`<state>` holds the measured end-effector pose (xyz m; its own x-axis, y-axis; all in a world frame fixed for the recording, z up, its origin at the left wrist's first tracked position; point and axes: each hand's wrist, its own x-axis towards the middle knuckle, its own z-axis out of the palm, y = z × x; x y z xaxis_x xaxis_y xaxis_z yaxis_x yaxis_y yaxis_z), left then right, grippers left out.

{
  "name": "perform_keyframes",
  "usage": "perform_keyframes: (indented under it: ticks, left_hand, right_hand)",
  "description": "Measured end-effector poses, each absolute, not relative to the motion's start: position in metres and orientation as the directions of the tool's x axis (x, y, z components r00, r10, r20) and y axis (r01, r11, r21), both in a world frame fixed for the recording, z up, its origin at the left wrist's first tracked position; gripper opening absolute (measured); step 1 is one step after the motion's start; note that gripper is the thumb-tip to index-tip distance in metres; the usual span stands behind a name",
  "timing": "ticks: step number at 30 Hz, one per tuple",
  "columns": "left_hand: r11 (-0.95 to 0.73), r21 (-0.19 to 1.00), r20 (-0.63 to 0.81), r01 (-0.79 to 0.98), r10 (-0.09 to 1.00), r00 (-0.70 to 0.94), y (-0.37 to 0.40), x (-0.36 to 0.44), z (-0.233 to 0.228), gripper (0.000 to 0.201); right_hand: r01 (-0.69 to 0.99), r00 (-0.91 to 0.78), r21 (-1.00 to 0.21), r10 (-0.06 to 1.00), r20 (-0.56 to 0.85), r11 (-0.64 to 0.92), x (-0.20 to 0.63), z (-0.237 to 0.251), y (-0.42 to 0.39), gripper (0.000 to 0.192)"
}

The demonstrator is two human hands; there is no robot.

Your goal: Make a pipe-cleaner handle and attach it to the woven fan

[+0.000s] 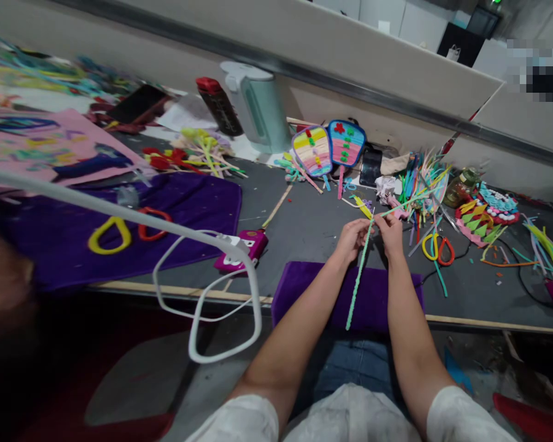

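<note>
A long grey table [304, 227] runs across mid-frame, its wooden edge [488, 323] at lower right. Behind it a beige wall [350, 43] with a grey rail [332, 83] slants to upper right. Grey floor [138, 380] lies lower left.

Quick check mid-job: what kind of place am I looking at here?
Most likely a handicraft workbench. Both hands work a green pipe cleaner, a heap of coloured pipe cleaners lies beyond them, decorated fans lean by the wall, and scissors lie close by.

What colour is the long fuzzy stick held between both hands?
Light green; the fuzzy stick shows best in the head view, hanging from both hands over the purple cloth.
</note>
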<state>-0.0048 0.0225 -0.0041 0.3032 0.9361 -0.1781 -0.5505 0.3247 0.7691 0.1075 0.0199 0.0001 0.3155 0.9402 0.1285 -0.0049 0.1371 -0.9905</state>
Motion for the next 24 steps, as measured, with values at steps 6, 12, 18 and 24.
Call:
perform_keyframes:
  ticks: [6, 12, 18, 24]
  left_hand:
    - [0.329, 0.776, -0.166, -0.538, 0.930, 0.329, 0.022, -0.004, -0.008, 0.027]
    - [0.317, 0.779, -0.197, -0.541, 0.943, 0.269, 0.024, -0.007, -0.009, 0.034]
    - [0.312, 0.720, -0.253, -0.619, 0.950, 0.184, 0.030, -0.013, -0.013, 0.030]
    - [0.305, 0.699, -0.286, -0.647, 0.948, 0.139, 0.032, -0.015, -0.014, 0.027]
  right_hand:
    - [0.057, 0.360, -0.989, 0.922, 0.145, 0.134, 0.109, -0.001, 0.023, 0.027]
    - [0.350, 0.486, -0.931, 0.830, 0.273, 0.102, 0.124, 0.000, 0.021, 0.028]
    - [0.536, 0.575, -0.843, 0.747, 0.334, -0.036, 0.130, 0.006, 0.012, 0.025]
    - [0.537, 0.608, -0.842, 0.719, 0.336, -0.060, 0.137, 0.005, 0.013, 0.028]
